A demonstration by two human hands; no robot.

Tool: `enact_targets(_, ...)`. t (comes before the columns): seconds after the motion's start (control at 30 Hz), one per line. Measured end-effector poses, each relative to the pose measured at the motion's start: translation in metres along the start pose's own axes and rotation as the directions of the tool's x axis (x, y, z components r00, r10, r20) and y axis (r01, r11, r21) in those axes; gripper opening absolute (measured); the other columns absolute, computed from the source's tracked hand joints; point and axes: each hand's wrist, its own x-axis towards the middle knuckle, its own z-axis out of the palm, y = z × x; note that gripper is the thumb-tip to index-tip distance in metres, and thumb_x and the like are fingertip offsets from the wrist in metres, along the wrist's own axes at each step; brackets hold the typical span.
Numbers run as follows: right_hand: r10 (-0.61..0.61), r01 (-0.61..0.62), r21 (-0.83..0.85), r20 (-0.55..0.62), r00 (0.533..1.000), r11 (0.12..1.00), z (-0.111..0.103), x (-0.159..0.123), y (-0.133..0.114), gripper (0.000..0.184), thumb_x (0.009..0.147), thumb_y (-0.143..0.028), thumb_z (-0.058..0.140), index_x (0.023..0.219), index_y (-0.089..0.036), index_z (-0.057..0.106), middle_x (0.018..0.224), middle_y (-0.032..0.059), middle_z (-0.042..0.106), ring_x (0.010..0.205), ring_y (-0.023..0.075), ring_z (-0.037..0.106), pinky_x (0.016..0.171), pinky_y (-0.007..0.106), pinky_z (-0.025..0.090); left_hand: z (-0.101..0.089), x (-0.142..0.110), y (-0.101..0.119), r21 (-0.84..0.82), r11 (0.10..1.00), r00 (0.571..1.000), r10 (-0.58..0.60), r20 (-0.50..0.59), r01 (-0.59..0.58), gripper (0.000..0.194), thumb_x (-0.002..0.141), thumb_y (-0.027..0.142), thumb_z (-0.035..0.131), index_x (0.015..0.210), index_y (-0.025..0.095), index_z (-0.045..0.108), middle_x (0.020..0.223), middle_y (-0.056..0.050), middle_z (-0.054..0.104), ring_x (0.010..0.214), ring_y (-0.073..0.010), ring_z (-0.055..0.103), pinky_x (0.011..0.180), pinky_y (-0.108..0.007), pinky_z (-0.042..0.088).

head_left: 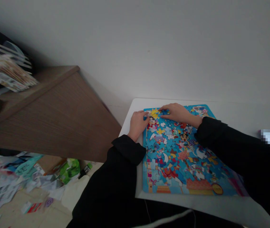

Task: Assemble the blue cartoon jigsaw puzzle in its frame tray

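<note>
A colourful cartoon jigsaw puzzle (173, 152) with a blue border lies on a white table. My left hand (138, 123) rests at its far left corner, thumb and fingers slightly apart against the edge. Beside those fingertips is a yellow sun-shaped part (154, 113) of the picture. My right hand (176, 113) lies over the far edge of the puzzle, thumb and index finger spread, the index tip close to the sun. I see no loose piece held in either hand. The right hand and sleeve cover part of the puzzle.
The white table (138, 103) stands against a plain wall. Left of it is a brown wooden cabinet (78, 110) carrying a bundle of thin sticks (6, 69). Bags and papers, including a green bag (69, 171), litter the floor. A white cable (168, 219) hangs near the table's front.
</note>
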Motion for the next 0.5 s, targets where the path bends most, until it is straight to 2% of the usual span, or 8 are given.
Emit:
enact_targets(0.17, 0.014, -0.014, -0.016, -0.008, 1.0, 1.0, 0.001, 0.0, -0.001, 0.042, 0.085, -0.042, 0.052, 0.117, -0.019, 0.064, 0.114, 0.0086, 0.068, 0.101, 0.0277, 0.062, 0.087, 0.042, 0.047, 0.001, 0.0, -0.001, 0.008, 1.0, 1.0, 0.011, 0.004, -0.011, 0.024, 0.087, 0.024, 0.057, 0.104, 0.015, 0.07, 0.111, -0.01, 0.069, 0.109, -0.0243, 0.06, 0.098, -0.039, 0.044)
enact_targets(0.3, 0.02, -0.018, 0.039, -0.042, 0.999, 0.999, 0.001, 0.002, -0.003, 0.037, 0.08, -0.039, 0.058, 0.109, -0.019, 0.067, 0.108, 0.0087, 0.069, 0.098, 0.0273, 0.063, 0.084, 0.041, 0.048, 0.001, 0.0, 0.0, 0.011, 1.0, 1.0, 0.007, -0.003, -0.007, 0.026, 0.087, 0.025, 0.057, 0.109, 0.017, 0.068, 0.113, -0.009, 0.068, 0.107, -0.0241, 0.06, 0.097, -0.041, 0.045)
enact_targets(0.4, 0.064, -0.049, 0.195, -0.069, 0.996, 0.979, -0.003, 0.004, -0.005, 0.024, 0.074, -0.032, 0.063, 0.094, -0.019, 0.069, 0.094, 0.0068, 0.071, 0.086, 0.0228, 0.065, 0.079, 0.037, 0.049, 0.0, 0.0, 0.0, 0.015, 1.0, 1.0, 0.0, -0.005, 0.0, 0.027, 0.086, 0.025, 0.058, 0.11, 0.017, 0.068, 0.114, -0.008, 0.068, 0.108, -0.0246, 0.06, 0.097, -0.04, 0.045)
enact_targets(0.5, 0.172, -0.135, 0.419, -0.052, 0.984, 0.898, -0.01, -0.001, -0.004, 0.017, 0.071, -0.031, 0.064, 0.081, -0.018, 0.068, 0.081, 0.0059, 0.071, 0.071, 0.0184, 0.064, 0.07, 0.033, 0.05, 0.001, -0.001, 0.0, 0.018, 1.0, 1.0, -0.004, -0.009, 0.004, 0.03, 0.086, 0.025, 0.058, 0.112, 0.015, 0.067, 0.115, -0.008, 0.068, 0.108, -0.0244, 0.059, 0.097, -0.037, 0.044)
